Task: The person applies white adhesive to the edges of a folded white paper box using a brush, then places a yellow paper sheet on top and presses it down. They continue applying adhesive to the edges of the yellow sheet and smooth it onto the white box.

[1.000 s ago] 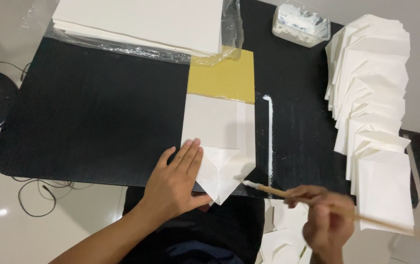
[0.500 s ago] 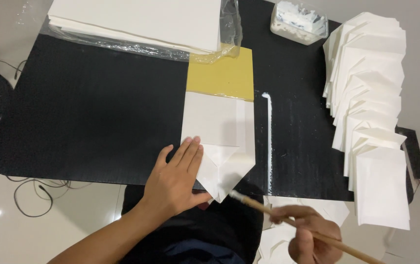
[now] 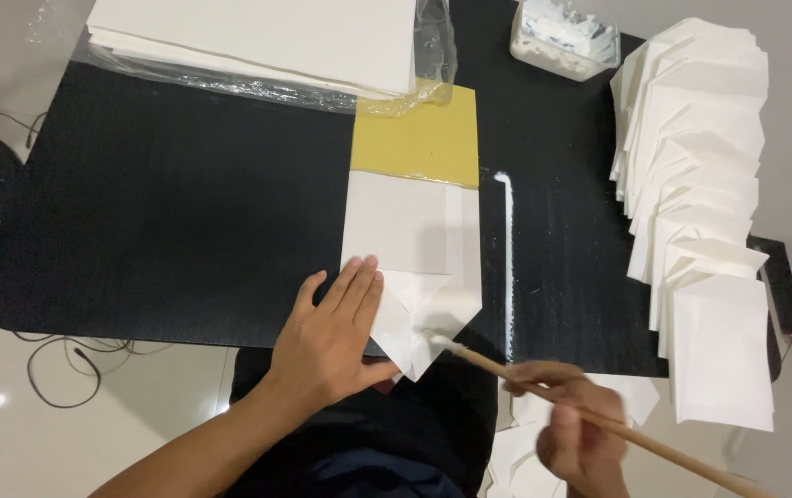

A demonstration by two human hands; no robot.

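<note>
A folded white paper piece (image 3: 411,249) lies on the black table (image 3: 165,212), its pointed lower end hanging at the front edge. My left hand (image 3: 331,337) lies flat on the paper's lower left flap, fingers spread. My right hand (image 3: 573,433) grips a long wooden-handled brush (image 3: 589,415). The brush tip touches the paper's lower right flap near the point. A yellow board (image 3: 423,138) lies under the paper's top end.
A row of finished white folded papers (image 3: 700,203) overlaps along the table's right side. A plastic-wrapped stack of white sheets (image 3: 257,41) sits at the back. A clear tub (image 3: 565,37) stands back right. A white glue streak (image 3: 506,258) runs beside the paper. More white sheets (image 3: 516,452) lie below the table edge.
My right hand brought the brush back up from lower down, so its tip now rests on the paper's lower right flap. My left hand stayed in place on the paper.
</note>
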